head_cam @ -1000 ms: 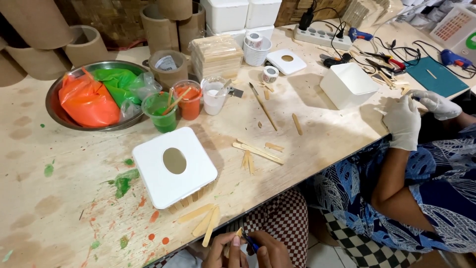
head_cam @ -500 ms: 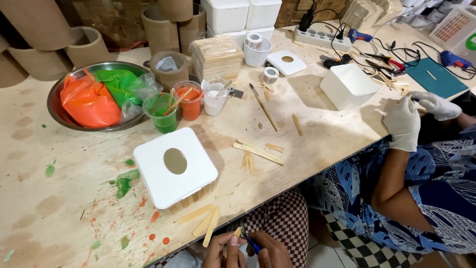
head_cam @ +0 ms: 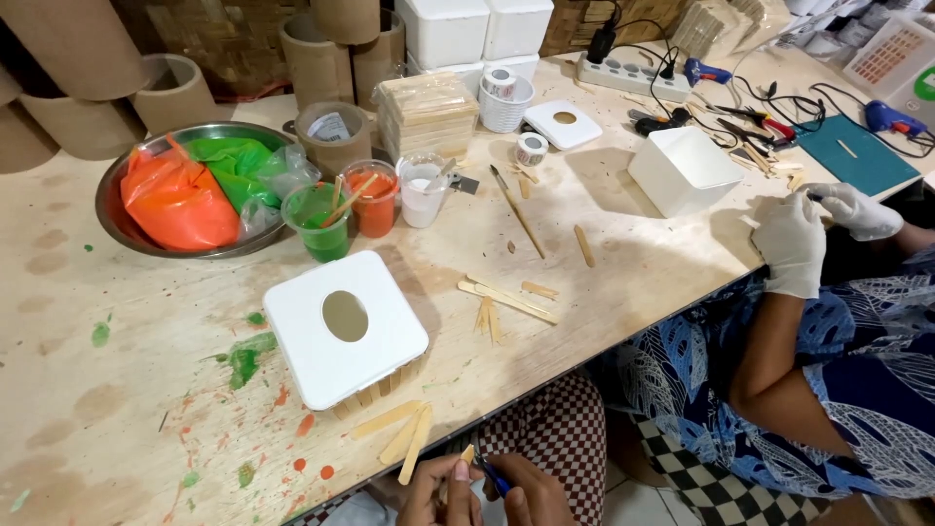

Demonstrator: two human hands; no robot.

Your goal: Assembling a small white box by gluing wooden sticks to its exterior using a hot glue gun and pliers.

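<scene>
**Head view: both hands pinch a wooden stick below the table edge**

Head camera puts my two hands at the 6 o'clock edge of the frame, just below the table rim. My left hand is curled narrow around a short wooden stick, whose pale tip pokes up between the fingers. My right hand is closed on a small blue-handled tool that touches the stick.

Just above the hands, at 12 o'clock from them, three loose sticks lie on the table edge. Further up sits a white square box with an oval hole in its lid. At 3 o'clock a co-worker's gloved hands rest near an open white container. A metal bowl with orange and green bags sits at 10 o'clock.
</scene>
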